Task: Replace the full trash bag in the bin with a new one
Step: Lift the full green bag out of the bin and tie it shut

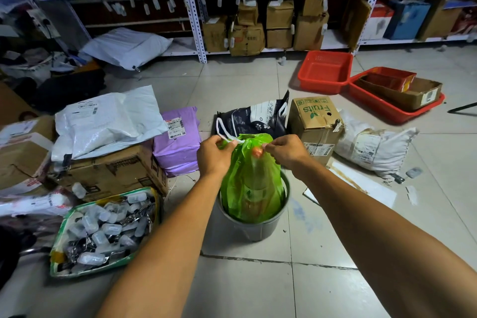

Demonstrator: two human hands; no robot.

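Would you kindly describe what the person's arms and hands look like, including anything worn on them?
Both forearms are bare as far up as the view shows: no sleeves show. The left hand and right hand wear no gloves. No watch, bracelet or ring is visible on either wrist or on the fingers, and I see no markings.

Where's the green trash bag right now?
Head view, centre: green trash bag stands in the grey bin, its top gripped by left hand and right hand.
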